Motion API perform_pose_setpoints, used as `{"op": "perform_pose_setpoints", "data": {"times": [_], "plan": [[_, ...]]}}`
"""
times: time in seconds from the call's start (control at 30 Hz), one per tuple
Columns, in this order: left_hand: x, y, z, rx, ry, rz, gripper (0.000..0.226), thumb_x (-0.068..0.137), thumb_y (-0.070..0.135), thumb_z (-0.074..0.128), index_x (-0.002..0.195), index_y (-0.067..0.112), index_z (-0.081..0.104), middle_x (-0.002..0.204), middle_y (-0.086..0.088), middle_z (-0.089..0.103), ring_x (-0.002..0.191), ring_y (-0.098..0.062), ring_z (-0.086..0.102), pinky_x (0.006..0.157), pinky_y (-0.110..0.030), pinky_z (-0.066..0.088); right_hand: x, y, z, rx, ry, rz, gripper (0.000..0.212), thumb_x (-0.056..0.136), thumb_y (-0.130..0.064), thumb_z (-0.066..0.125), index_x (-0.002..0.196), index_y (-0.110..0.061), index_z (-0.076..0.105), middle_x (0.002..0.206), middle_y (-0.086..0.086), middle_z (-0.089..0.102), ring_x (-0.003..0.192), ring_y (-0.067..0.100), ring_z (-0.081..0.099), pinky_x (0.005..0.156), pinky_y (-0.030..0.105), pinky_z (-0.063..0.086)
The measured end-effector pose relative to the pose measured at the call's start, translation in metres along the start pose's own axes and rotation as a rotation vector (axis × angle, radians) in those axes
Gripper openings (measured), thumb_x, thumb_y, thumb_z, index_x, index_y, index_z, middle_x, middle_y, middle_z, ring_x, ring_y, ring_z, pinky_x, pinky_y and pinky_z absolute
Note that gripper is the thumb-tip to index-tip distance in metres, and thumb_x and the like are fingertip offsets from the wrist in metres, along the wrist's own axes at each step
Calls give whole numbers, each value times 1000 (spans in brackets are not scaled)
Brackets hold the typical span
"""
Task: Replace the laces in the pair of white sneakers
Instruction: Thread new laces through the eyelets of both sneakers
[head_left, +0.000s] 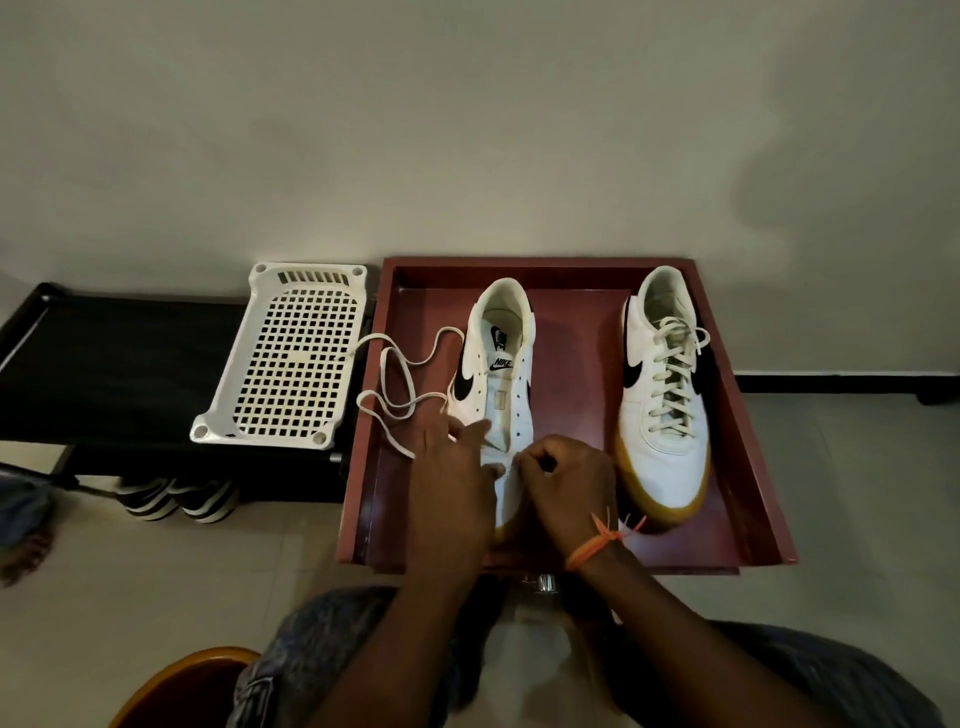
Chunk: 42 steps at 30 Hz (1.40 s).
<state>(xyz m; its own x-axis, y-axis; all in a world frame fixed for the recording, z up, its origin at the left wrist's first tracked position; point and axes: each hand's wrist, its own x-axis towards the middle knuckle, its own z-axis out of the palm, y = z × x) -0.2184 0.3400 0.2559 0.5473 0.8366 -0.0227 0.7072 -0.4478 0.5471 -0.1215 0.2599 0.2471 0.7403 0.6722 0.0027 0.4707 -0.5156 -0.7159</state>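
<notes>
Your left hand (453, 470) is resting flat-fingered on the unlaced sneaker (500, 387) in the red tray (748, 441). Your right hand (569, 480) is pinching near its lower eyelets; what that grip holds is unclear. A loose lace (395, 382) is trailing left.

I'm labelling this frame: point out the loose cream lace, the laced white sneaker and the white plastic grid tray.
loose cream lace (397, 364), head view, looped middle.
laced white sneaker (670, 457), head view, toe.
white plastic grid tray (291, 364), head view, grid floor.

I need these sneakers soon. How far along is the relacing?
Early. Done: the left sneaker has bare eyelets, and a loose lace trails over the tray edge. In hand: both hands work at its lowest eyelets, left hand flat on it, right hand apparently pinching something. Left: lacing this shoe, then the right sneaker, still fully laced.
</notes>
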Motion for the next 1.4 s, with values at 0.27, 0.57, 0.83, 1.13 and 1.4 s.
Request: {"op": "perform_pose_setpoints", "data": {"times": [0.27,0.57,0.83,1.13,1.4], "plan": [[-42,20,-2,203,-171,72,25,95,11,53,119,15,58,125,-6,53,105,-26,61,75,-36,51,3,9,-29,370,-14,315,19,76,-11,72,59,-19,69,63,-1,70,62,17,70,67,43,61],[-39,10,-3,83,-257,69,20,90,0,55,105,9,65,114,-6,53,98,-26,63,81,-39,55,14,28,-82,620,229,452,10,85,7,63,90,0,65,94,29,67,65,31,70,53,32,58],[-27,23,-7,-46,-190,-37,15,94,17,59,105,9,64,110,-8,54,97,-25,59,81,-36,51,5,3,-2,72,-13,-92,13,81,-8,75,92,-13,76,92,4,72,81,13,64,79,34,56],[-36,40,-1,138,-186,-42,38,97,-1,46,132,13,44,140,-7,38,121,-22,50,95,-30,47,15,32,-36,-21,64,72,24,79,-8,76,65,-23,63,65,-9,59,64,10,59,61,14,37],[-37,60,8,188,-207,-3,31,78,2,72,109,7,70,114,-14,61,93,-24,67,75,-29,56,25,29,-37,131,39,109,29,82,-11,74,110,-19,68,103,0,65,86,8,61,78,18,47]]}}
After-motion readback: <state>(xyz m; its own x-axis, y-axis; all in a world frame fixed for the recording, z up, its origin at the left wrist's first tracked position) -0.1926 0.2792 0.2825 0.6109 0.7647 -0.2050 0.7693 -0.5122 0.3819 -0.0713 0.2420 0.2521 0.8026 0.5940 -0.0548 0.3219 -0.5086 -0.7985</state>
